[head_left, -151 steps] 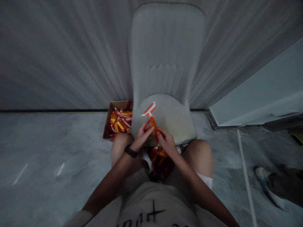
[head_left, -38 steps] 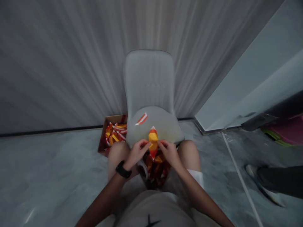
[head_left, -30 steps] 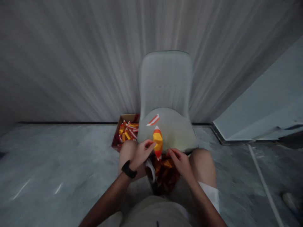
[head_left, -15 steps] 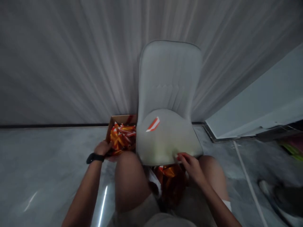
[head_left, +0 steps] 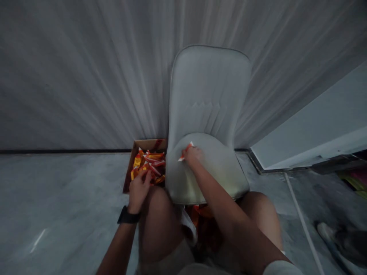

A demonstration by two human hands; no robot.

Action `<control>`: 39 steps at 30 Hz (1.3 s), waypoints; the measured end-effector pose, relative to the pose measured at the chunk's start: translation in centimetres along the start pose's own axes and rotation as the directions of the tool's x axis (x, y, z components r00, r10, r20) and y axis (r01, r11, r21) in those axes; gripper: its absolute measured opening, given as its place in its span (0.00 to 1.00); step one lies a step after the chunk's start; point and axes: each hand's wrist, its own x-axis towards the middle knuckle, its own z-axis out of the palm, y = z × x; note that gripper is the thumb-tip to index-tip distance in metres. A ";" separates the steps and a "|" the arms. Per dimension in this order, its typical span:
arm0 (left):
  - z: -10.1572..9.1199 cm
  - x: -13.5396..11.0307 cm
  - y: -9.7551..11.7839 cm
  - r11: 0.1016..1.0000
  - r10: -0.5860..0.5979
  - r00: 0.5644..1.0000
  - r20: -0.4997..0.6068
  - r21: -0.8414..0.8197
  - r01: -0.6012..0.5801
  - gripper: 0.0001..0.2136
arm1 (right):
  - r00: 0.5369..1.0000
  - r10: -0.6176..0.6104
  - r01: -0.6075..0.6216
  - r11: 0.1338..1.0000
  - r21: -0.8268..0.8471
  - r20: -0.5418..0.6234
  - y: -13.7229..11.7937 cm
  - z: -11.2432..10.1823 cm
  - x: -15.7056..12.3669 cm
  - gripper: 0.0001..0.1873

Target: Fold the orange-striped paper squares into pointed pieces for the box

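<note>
A small red-and-white packet [head_left: 181, 157] lies on the light seat of the chair [head_left: 220, 168]. My right hand [head_left: 194, 154] reaches across the seat, its fingers closed at the packet and covering much of it. To the left of the chair stands a cardboard box [head_left: 129, 165] holding several shiny orange-and-red packets [head_left: 153, 158]. Over the box's near side is my left hand [head_left: 139, 190], thumb and fingers apart above the packets, with nothing visible in it. Whether its fingertips touch a packet I cannot tell.
Below the seat's front edge, between my knees, more orange-red shiny wrapping [head_left: 205, 225] shows beside a white bag-like thing [head_left: 189, 225]. A pleated grey curtain [head_left: 114, 76] hangs behind the chair. At right are a white panel [head_left: 321, 122] and a person's shoe [head_left: 325, 231].
My right hand has moved from the seat's front edge up and left to the packet. My left hand has shifted right, from the box's left side to over its near part.
</note>
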 end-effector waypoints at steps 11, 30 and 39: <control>3.6 0.4 6.8 0.965 0.205 0.972 0.112 -0.187 -0.182 0.17 | 0.998 -0.067 0.067 0.998 0.007 -0.017 3.4 1.1 -0.5 0.22; 12.6 1.4 12.4 0.832 0.240 0.960 0.144 -0.540 -0.127 0.17 | 0.971 -0.097 0.200 0.833 0.515 -0.220 10.3 0.8 -1.4 0.25; 14.7 0.8 15.8 0.606 0.219 0.930 0.296 -0.788 0.109 0.22 | 0.947 -0.153 0.322 0.422 0.848 -0.284 9.9 1.7 -6.2 0.22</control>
